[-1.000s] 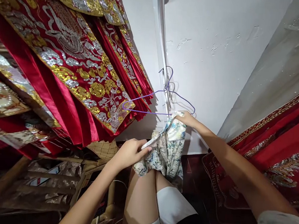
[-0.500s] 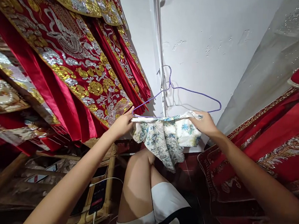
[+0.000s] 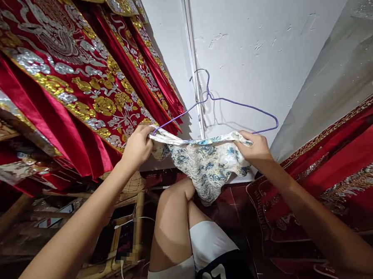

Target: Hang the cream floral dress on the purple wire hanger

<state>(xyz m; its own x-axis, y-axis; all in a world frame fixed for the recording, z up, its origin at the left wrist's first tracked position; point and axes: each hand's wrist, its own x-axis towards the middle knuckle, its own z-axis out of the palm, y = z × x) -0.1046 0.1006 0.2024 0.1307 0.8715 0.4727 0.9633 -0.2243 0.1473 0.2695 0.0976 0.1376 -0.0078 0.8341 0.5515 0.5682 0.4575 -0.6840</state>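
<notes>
A white garment with a blue and green floral print (image 3: 203, 167) hangs between my hands, its upper band stretched along the bottom bar of a purple wire hanger (image 3: 238, 103). My left hand (image 3: 138, 146) pinches the band's left end beside the hanger's left corner. At the other end, my right hand (image 3: 255, 150) grips the band below the hanger's right arm. The hanger's hook points up in front of the white wall, and the cloth covers most of its bottom bar. The garment's lower part hangs loose above my knees.
Red robes with gold and silver embroidery (image 3: 104, 93) hang at the left. More red embroidered cloth (image 3: 337, 180) stands at the right. A bamboo rack (image 3: 138, 228) at lower left holds phones with a white cable (image 3: 123, 273). Behind the hanger is a white wall (image 3: 250, 47).
My left hand has moved left and slightly up, drawing the band out wider along the hanger. The hanger has shifted a little up and left, and the cloth's folds have spread.
</notes>
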